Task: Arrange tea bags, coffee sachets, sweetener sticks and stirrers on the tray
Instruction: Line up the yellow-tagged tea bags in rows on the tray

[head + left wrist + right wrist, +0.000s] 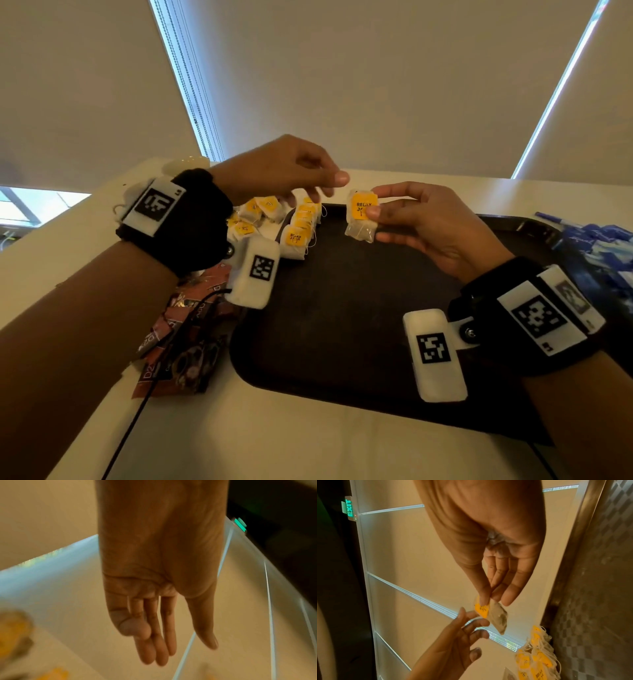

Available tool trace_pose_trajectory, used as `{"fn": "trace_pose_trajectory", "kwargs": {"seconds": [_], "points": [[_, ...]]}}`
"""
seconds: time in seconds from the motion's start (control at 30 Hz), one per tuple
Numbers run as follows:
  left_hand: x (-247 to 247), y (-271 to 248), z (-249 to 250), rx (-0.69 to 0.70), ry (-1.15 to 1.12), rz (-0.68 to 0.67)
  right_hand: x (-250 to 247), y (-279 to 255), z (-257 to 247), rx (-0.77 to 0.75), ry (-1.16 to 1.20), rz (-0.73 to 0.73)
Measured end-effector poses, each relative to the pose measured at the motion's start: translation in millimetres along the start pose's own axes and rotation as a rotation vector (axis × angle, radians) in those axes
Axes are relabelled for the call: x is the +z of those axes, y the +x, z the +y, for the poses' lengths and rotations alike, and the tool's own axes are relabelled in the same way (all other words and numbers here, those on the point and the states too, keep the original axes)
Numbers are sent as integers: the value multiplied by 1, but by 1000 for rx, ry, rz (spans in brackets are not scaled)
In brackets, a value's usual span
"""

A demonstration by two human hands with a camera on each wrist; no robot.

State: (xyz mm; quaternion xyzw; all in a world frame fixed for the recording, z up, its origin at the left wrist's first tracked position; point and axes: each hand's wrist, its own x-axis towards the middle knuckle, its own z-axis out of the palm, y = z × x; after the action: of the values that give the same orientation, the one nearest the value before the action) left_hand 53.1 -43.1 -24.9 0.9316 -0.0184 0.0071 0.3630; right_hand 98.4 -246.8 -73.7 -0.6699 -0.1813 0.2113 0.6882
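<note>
— One tea bag [361,216]: where? 
— Pinched by right hand [421,228] above black tray [342,308]; a row of bags [301,226] at its far-left corner.
— Left hand [284,168]? 
— Fingers loose, empty. White table [239,438], coffee sachets [185,339] left, blue sticks [596,243] right; blinds behind.

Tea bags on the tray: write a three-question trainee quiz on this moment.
1. True or false: the right hand pinches a tea bag by its yellow RELAX tag.
2. Where does the row of tea bags lie on the black tray? A) left edge B) middle C) near edge
3. Fill in: the left hand holds ____.

Key: 1 true; 2 A; 3 nothing
</note>
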Motion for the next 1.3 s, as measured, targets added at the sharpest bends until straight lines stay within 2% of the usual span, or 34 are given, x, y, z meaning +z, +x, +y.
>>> {"fn": "trace_pose_trajectory", "kwargs": {"seconds": [0.1,0.2,0.6,0.73,0.87,0.97,1.07,1.17,1.3], "points": [[10,-4,13,62,23,-131,2,-2,-1,-33,5,-18],[17,-4,13,83,39,-129,3,-3,-3,-45,-10,-49],[11,-2,-40,-252,328,-357,-3,-2,-5,-37,-8,-10],[12,5,-48,-286,419,-287,-5,-1,-4,-36,-6,-9],[19,3,-53,-198,652,-172,-6,-1,-5,-39,1,0],[21,-4,-52,-65,678,-102,-6,-1,-5,-35,9,16],[18,-15,-45,13,641,-213,-7,0,-4,-33,5,25],[23,-23,-46,29,734,-316,-7,0,-4,-30,-4,26],[32,-24,-49,29,900,-328,-7,0,-5,-20,-6,26]]}}
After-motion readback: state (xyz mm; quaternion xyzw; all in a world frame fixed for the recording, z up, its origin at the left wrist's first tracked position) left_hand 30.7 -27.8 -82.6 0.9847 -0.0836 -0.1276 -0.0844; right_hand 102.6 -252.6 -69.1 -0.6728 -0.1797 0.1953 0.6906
